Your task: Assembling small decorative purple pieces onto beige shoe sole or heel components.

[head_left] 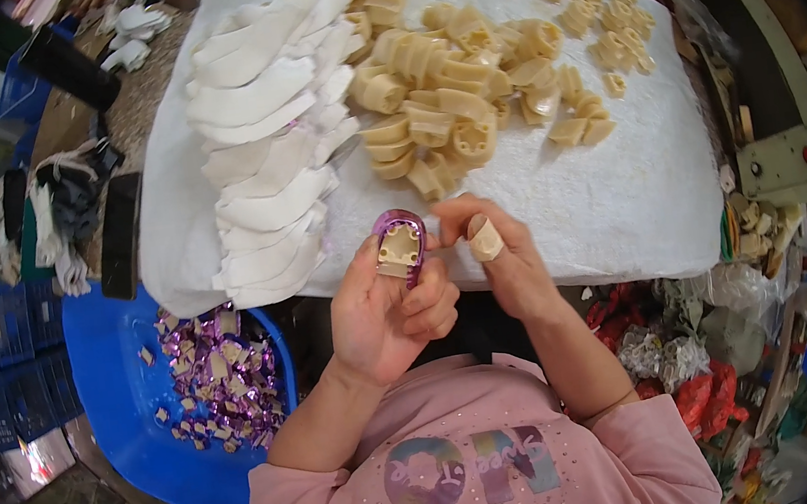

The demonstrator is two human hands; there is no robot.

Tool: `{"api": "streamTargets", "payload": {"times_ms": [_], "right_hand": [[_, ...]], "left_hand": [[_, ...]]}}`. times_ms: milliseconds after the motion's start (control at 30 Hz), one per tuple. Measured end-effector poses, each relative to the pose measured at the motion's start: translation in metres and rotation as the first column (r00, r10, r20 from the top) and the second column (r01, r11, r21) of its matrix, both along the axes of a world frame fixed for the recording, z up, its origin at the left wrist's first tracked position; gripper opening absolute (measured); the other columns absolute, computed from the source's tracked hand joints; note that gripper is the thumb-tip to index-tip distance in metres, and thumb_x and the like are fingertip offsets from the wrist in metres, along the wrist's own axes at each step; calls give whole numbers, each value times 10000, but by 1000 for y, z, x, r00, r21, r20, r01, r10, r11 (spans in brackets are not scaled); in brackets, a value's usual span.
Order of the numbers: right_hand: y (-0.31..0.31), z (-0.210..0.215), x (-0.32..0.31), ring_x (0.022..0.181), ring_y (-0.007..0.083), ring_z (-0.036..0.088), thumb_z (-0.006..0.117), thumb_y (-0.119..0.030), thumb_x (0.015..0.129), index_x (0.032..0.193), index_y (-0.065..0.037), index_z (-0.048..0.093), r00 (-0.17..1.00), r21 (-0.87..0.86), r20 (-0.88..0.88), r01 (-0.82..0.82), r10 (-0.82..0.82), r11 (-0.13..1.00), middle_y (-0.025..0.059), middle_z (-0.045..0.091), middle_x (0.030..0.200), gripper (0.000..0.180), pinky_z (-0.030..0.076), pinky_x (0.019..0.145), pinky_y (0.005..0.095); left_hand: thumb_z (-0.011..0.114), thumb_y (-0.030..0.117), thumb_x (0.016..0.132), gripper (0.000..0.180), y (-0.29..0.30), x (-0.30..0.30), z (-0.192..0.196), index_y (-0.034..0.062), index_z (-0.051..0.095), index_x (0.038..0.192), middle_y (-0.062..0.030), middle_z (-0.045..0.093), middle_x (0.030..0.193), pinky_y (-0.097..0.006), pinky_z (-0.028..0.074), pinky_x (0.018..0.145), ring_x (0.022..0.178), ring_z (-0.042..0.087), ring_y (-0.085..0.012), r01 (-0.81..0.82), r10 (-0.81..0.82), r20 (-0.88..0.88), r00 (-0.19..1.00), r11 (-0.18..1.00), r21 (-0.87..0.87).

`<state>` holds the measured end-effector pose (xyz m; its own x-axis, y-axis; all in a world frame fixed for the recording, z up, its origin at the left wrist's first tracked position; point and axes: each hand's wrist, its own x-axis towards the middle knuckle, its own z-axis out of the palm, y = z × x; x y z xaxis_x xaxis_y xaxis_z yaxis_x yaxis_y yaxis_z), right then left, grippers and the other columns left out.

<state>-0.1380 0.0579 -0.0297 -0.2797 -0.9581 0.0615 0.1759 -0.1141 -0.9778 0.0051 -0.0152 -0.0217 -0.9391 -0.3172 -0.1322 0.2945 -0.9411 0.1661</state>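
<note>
My left hand (382,320) grips a beige plastic piece that looks like a shoe heel (401,244), with shiny purple covering wrapped round its curved edge. The hollow, ribbed face is turned up. Close by on the right, my right hand (516,263) has its fingers curled toward the purple edge; whatever they pinch is hidden. A beige band (486,239) circles its thumb. Beyond the hands lies a heap of bare beige heels (445,96). To its left, overlapping curved white strips (265,193) form a long stack, with purple showing at some edges.
A white-covered table (572,231) spans the front. Below its left side stands a blue basin (120,408) of purple-covered pieces (222,375). A dark phone (123,236) and gloves (67,223) lie at left. Small beige pieces (623,29) are at far right, near a grey-green machine (785,155).
</note>
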Motion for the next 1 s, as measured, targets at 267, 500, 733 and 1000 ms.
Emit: {"api": "streamTargets", "payload": {"times_ms": [267, 500, 733, 1000], "right_hand": [[-50, 14, 12, 871, 279, 544, 645, 4, 743, 1019, -32, 582, 779, -145, -623, -24, -72, 989, 132, 544, 971, 286, 449, 751, 342], [-93, 12, 34, 941, 294, 480, 648, -10, 686, 992, -21, 592, 504, -209, -858, -165, -100, 964, 105, 560, 1000, 311, 399, 811, 390], [-118, 5, 59, 923, 250, 489, 603, -71, 707, 907, -50, 627, 226, -228, -955, -138, -193, 964, 62, 580, 914, 203, 364, 773, 373], [-123, 2, 71, 876, 252, 483, 614, -114, 693, 782, -61, 592, 52, -149, -988, -110, -144, 983, 69, 544, 841, 106, 349, 759, 385]], "left_hand": [[514, 74, 882, 295, -32, 105, -31, -2, 446, 1158, -79, 509, 960, -271, 415, 709, 793, 503, -155, -49, 969, 198, 148, 207, -977], [604, 46, 786, 456, -32, 217, -71, 0, 439, 1208, -171, 499, 1094, -373, 366, 935, 1042, 477, -274, 491, 929, 65, -365, 252, -834], [591, 2, 737, 393, -37, 164, -41, 13, 533, 1125, -156, 497, 1141, -398, 318, 975, 1112, 426, -308, 669, 973, -113, -199, 51, -741], [638, -39, 653, 415, -43, 78, -17, 22, 575, 1059, -152, 545, 1097, -388, 342, 951, 1093, 500, -310, 600, 926, -186, 328, -356, -717]]}}
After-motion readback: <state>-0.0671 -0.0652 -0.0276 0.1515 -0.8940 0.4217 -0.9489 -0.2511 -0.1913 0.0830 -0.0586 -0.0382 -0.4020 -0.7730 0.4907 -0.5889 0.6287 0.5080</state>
